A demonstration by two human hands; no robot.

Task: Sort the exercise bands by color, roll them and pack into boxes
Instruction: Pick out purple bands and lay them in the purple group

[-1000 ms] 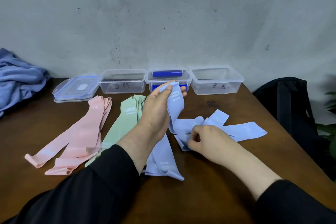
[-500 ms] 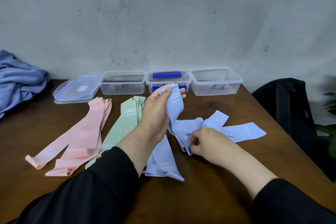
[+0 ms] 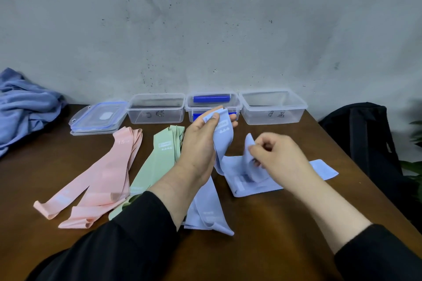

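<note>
Left hand gripping blue band's raised end, right hand pinching another blue band just beside it

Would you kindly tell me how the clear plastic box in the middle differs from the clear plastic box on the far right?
The middle clear plastic box holds dark blue pieces; the right clear plastic box looks empty. The right box's front shows handwritten marks; the middle box's front is partly hidden by the left hand. Both are lidless, standing against the wall.
</note>
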